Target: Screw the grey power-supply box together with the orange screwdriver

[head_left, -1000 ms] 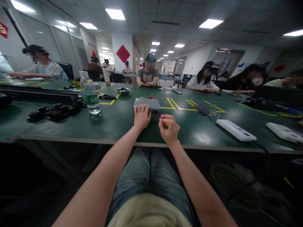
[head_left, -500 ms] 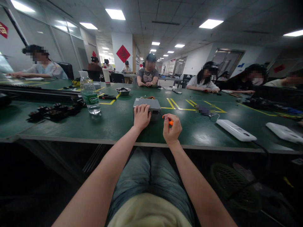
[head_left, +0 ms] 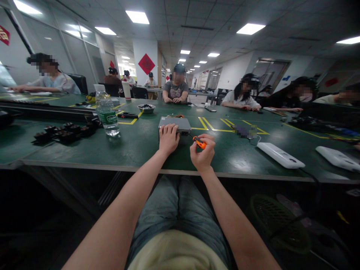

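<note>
A grey metal power supply (head_left: pixel 180 123) lies on the green table in front of me, with a socket in its near side and coloured wires at its back. My left hand (head_left: pixel 168 139) grips its left part, fingers over the top; the thumb is mostly hidden. My right hand (head_left: pixel 203 153) is closed around the orange-and-black handle of a screwdriver (head_left: pixel 199 143). Its thin dark shaft points left toward the socket side of the power supply; whether the tip touches a screw is too small to tell.
Left stand a water bottle (head_left: pixel 107 112) and a heap of black parts (head_left: pixel 63 133). Behind are a metal bowl (head_left: pixel 146 108) and a black-and-red tool (head_left: pixel 128 115). On the right lies a white device (head_left: pixel 279 154) with a cable. A person (head_left: pixel 176 88) sits opposite; others work around the table.
My right hand's fingers have shifted on the screwdriver, the thumb moving down and left, and more of the orange handle shows. My left hand and the power supply stay in place.
</note>
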